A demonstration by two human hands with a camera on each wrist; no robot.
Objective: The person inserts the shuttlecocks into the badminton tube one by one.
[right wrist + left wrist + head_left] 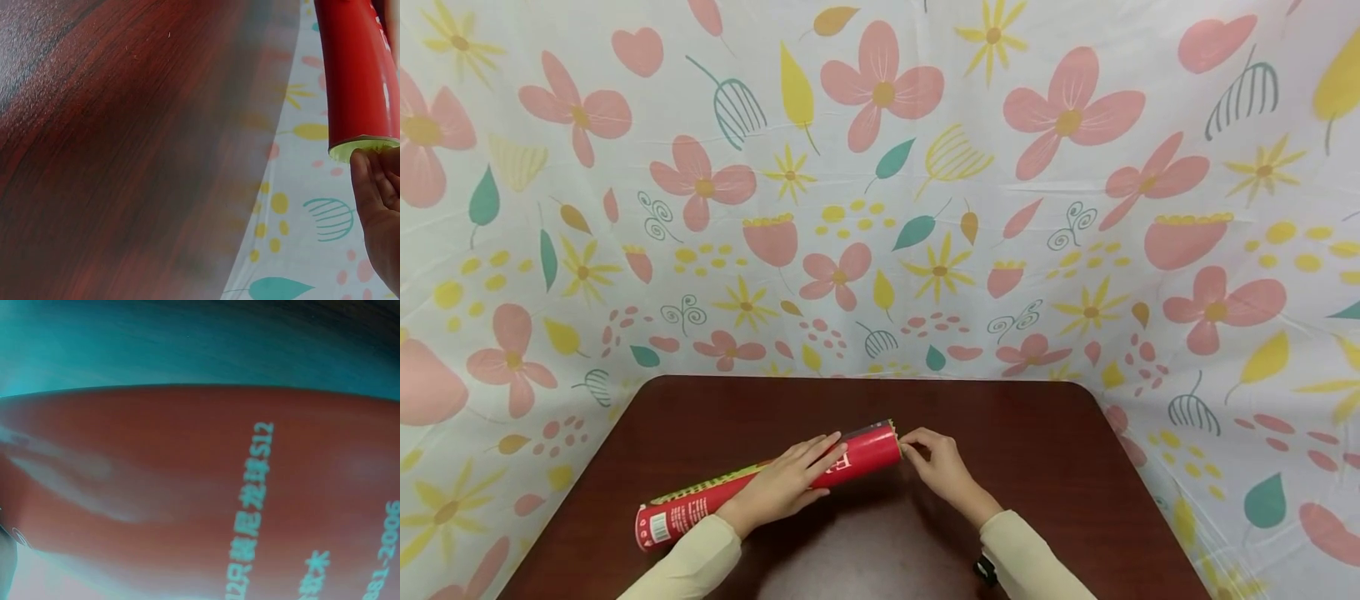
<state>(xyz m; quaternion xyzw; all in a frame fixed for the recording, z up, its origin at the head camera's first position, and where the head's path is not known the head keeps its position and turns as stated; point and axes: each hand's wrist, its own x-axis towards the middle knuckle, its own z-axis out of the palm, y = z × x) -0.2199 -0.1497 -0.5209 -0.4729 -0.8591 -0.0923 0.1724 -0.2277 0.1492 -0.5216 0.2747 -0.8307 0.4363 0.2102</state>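
A red shuttlecock tube point(868, 452) with a barcode and a yellow-green patterned side lies slantwise over the table, its mouth end toward the right. My left hand point(784, 483) grips the tube near its middle, fingers across the top and thumb on the near side. White printed characters on the red tube point(156, 487) fill the left wrist view. At the mouth, my right hand point(943, 471) pinches the edge of a yellow-green shuttlecock point(345, 151) showing inside the rim. The rest of the shuttlecock is hidden inside the tube.
The dark reddish-brown table point(1000, 417) has rounded far corners. A white cloth point(880, 333) printed with flowers and leaves hangs behind it and along both sides. A small black object point(985, 571) shows at the right sleeve.
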